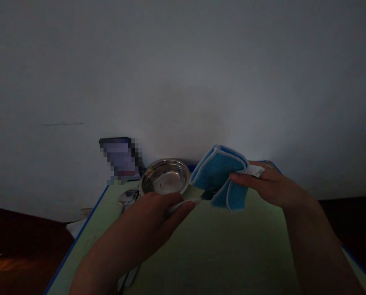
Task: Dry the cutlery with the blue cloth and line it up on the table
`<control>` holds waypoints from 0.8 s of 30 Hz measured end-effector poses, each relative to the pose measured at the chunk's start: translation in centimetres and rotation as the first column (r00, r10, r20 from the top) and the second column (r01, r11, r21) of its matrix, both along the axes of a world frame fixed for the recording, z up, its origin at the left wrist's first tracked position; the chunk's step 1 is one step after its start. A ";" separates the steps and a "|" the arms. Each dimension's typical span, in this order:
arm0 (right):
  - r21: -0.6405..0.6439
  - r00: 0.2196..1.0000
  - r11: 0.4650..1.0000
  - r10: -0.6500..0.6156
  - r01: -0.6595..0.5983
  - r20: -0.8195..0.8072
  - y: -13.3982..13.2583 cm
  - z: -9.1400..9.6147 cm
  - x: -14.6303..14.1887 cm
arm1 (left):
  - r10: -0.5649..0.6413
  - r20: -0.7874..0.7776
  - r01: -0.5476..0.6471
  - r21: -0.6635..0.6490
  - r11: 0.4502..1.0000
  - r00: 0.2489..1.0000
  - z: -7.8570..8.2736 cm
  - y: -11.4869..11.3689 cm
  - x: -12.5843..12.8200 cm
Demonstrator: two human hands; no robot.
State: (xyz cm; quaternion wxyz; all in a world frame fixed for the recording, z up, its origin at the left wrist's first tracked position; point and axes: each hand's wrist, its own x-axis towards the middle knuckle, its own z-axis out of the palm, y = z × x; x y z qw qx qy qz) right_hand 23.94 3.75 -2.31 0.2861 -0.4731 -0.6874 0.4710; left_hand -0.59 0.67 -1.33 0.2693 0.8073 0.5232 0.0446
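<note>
My left hand [154,215] is closed around the pale handle of a white-handled utensil [186,203]. Its dark metal end runs into the folds of a blue cloth [221,168], so I cannot make out its kind. White edging and a small white label show on the cloth. My right hand [267,184] grips this folded cloth, thumb on the near side and fingers behind. Both hands are above the pale green table [213,254], the cloth touching the utensil's metal end.
A shiny metal bowl [166,178] stands at the back of the table. Left of it lies a spoon [128,197], partly behind my left hand. A blurred-out screen device [121,155] leans against the grey wall [183,82]. More metal [132,274] shows below my left forearm.
</note>
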 end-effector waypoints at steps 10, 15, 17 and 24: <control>-0.028 0.989 0.994 0.108 -0.106 0.098 -0.1 0.2 -0.5 | 0.030 -0.019 -0.029 0.038 0.999 0.999 0.3 0.1 -0.3; -0.055 0.923 0.949 0.316 -0.311 0.222 -0.2 0.2 -1.8 | -0.007 -0.045 0.012 0.120 0.993 0.999 0.3 -0.2 0.5; -0.018 0.905 0.943 0.324 -0.332 0.275 -0.2 0.3 -2.2 | -0.021 -0.058 0.029 0.138 0.990 0.998 0.3 -0.2 0.7; 0.072 0.928 0.984 0.130 -0.165 0.350 -0.1 -0.2 -2.0 | 0.002 -0.083 0.010 0.144 0.990 0.997 0.4 -0.2 0.6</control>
